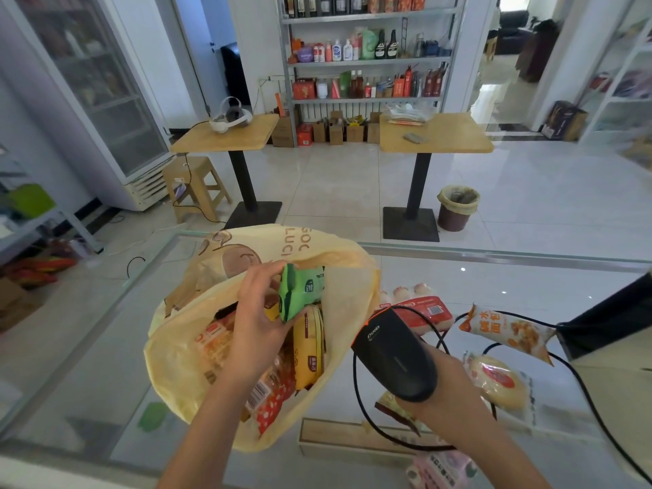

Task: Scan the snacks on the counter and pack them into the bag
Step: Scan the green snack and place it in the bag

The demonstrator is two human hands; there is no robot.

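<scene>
The long glass tabletop [511, 277] ran across the front of the room, and everything that mattered sat on it. Biggest by far was a pale yellow plastic carrier bag with brown printing [176, 354]. It lay on the left part of the glass with its mouth gaping wide towards the person.

Just right of the bag, the person's right hand [448, 393] was wrapped round the handle of a black handheld barcode scanner [398, 358]. The scanner's head was angled up and leftwards, and its black cable [355, 382] looped over the glass.

Around the scanner, 3 snacks lay loose on the tabletop:
- a round yellow pastry in a clear wrapper with a red label [497, 382], just right of the wrist;
- an orange-and-white crimped packet [508, 330], beyond the pastry;
- a red-and-white pack with a barcode sticker [427, 310], behind the scanner's head and close to the bag's side.

A pink packet [441, 469] showed nearest the person, partly hidden by the forearm.

Inside the bag lay several packets, among them a yellow wrapped snack [308, 351] and a red packet dotted with white flowers [275, 404].

Smallest was the green snack packet [300, 291]. The left hand [259, 322] held it over the bag's open mouth, thumb and fingers pinching its near edge. It stood above the goods inside, and I could not tell whether it touched them.
</scene>
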